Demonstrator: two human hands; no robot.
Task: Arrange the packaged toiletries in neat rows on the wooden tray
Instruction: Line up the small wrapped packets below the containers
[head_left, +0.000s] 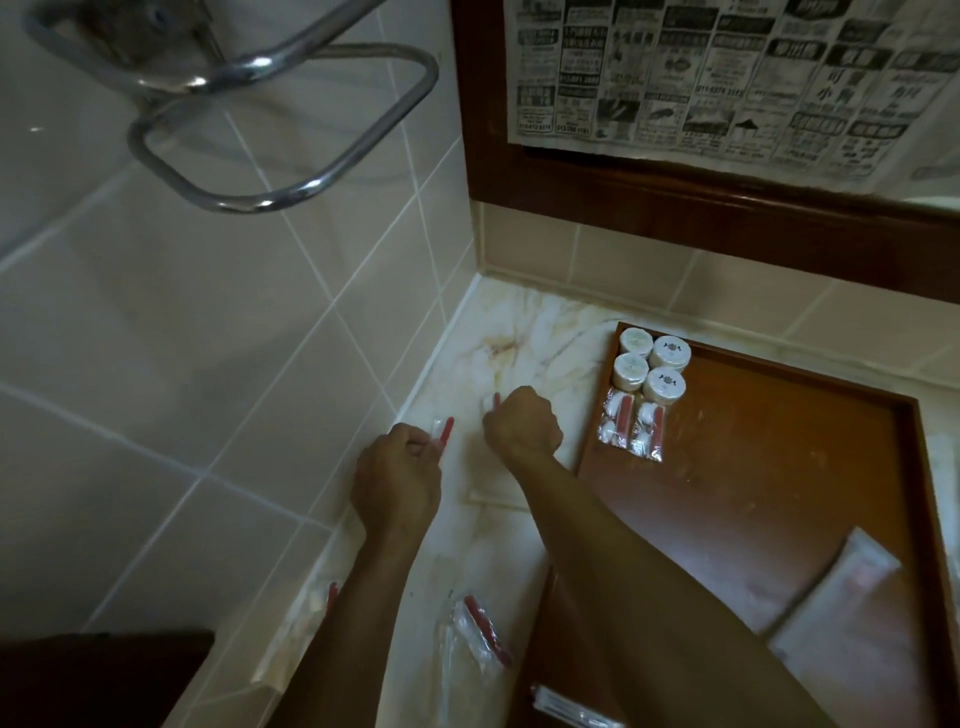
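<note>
The wooden tray (753, 467) lies on the marble counter at the right. Several round white containers (649, 364) stand in its far left corner, with two clear packets (631, 426) holding red sticks and cotton just in front of them. To the left of the tray, my left hand (397, 480) pinches a clear packet with a red stick (442, 431). My right hand (522, 423) grips another such packet (493, 402), mostly hidden by the fist. Both hands are over the counter beside the wall.
More clear packets (480, 634) lie on the marble counter (519, 332) near my forearms, one (330, 595) by the tiled wall. White flat packages (836, 608) rest on the tray's near right. A chrome towel rail (291, 119) projects overhead at left. A framed mirror (727, 228) covered with newspaper hangs behind.
</note>
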